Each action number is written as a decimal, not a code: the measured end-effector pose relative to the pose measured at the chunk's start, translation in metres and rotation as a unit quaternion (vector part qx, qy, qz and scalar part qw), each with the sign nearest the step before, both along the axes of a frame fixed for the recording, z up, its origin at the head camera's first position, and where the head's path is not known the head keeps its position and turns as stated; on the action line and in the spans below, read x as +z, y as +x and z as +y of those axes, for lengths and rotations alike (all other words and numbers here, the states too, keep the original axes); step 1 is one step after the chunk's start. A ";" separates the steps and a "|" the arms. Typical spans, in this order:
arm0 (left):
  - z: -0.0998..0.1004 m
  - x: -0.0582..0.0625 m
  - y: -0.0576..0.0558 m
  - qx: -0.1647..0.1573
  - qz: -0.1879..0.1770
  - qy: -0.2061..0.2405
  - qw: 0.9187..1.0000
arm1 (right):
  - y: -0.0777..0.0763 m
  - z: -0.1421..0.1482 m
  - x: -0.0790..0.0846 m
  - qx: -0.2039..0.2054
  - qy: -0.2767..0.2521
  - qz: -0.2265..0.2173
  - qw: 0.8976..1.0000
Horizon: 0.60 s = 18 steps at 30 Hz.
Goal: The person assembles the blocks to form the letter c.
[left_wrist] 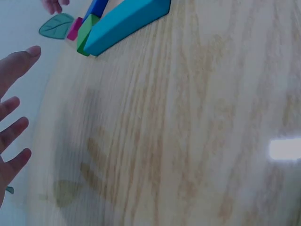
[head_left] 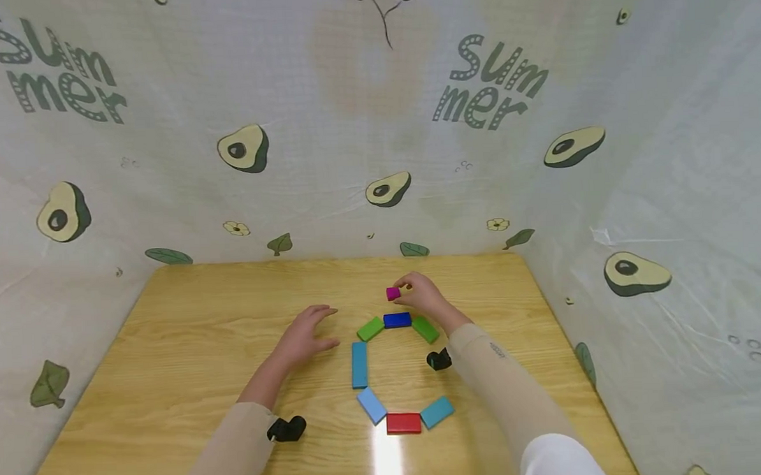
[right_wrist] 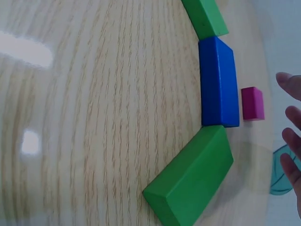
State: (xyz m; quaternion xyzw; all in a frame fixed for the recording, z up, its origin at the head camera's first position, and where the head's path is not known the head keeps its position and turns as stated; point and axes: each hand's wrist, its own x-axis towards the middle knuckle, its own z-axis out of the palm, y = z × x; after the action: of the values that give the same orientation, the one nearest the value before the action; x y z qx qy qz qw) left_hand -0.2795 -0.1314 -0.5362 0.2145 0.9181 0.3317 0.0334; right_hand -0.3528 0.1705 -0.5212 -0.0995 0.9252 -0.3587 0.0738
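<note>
My right hand [head_left: 418, 295] is beside a small magenta block [head_left: 392, 293] at the far side of the table. In the right wrist view the magenta block [right_wrist: 252, 103] stands on the wood behind the blue block [right_wrist: 218, 82], and a gap separates it from the fingertips [right_wrist: 284, 79]. Nothing shows in that hand's grasp. My left hand [head_left: 301, 338] hovers with spread fingers left of the long teal block [head_left: 359, 365], holding nothing. A blue block [head_left: 397, 321] lies between two green blocks, one left [head_left: 370, 329], one right [head_left: 425, 329].
The blocks form an open curve on the wooden table [head_left: 231, 291]. Its near end has a light blue block [head_left: 371, 405], a red block [head_left: 403, 423] and a blue-teal block [head_left: 437, 412]. A printed cloth [head_left: 316, 198] hangs behind and at the sides.
</note>
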 end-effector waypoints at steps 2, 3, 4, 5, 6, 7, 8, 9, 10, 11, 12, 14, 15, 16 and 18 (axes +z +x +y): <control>-0.002 -0.003 0.001 0.000 -0.002 -0.001 1.000 | -0.006 -0.001 -0.006 -0.002 0.003 -0.010 1.000; -0.002 -0.005 0.002 0.000 -0.004 0.000 1.000 | -0.008 -0.001 -0.009 -0.004 0.006 -0.013 1.000; -0.005 -0.006 0.003 0.002 -0.006 0.000 1.000 | -0.011 -0.002 -0.011 -0.005 0.007 -0.018 1.000; -0.006 -0.007 0.005 0.002 -0.008 0.004 1.000 | -0.013 -0.003 -0.013 -0.006 0.009 -0.021 1.000; -0.008 -0.008 0.006 0.003 -0.010 0.006 1.000 | -0.015 -0.004 -0.014 -0.007 0.010 -0.025 1.000; -0.009 -0.008 0.007 0.003 -0.011 0.007 1.000 | -0.016 -0.005 -0.015 -0.008 0.011 -0.029 0.999; -0.011 -0.009 0.008 0.003 -0.013 0.009 1.000 | -0.017 -0.005 -0.016 -0.008 0.015 -0.029 0.999; -0.012 -0.009 0.009 0.002 -0.013 0.010 1.000 | -0.018 -0.006 -0.017 -0.007 0.019 -0.028 0.999; -0.013 -0.010 0.010 0.002 -0.014 0.009 1.000 | -0.020 -0.006 -0.019 -0.005 0.023 -0.026 0.999; -0.015 -0.010 0.011 0.001 -0.012 0.009 1.000 | -0.021 -0.007 -0.020 -0.002 0.027 -0.024 0.999; -0.016 -0.011 0.011 0.003 -0.014 0.008 1.000 | -0.022 -0.007 -0.022 0.001 0.031 -0.022 0.999; -0.019 -0.011 0.012 0.007 -0.020 0.009 1.000 | -0.025 -0.009 -0.025 0.008 0.046 -0.015 0.999; -0.021 -0.011 0.013 0.008 -0.021 0.010 1.000 | -0.026 -0.010 -0.027 0.012 0.051 -0.013 0.999; -0.023 -0.010 0.014 0.010 -0.025 0.011 1.000 | -0.027 -0.011 -0.029 0.015 0.054 -0.012 0.998; -0.025 -0.009 0.015 0.014 -0.032 0.016 0.999 | -0.029 -0.013 -0.031 0.020 0.058 -0.010 0.998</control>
State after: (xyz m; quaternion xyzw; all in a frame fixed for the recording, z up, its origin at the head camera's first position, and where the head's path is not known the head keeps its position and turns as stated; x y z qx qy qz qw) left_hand -0.2649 -0.1568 -0.5455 0.1916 0.9140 0.3534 0.0550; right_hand -0.3818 0.1576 -0.5524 -0.1103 0.9416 -0.3034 0.0956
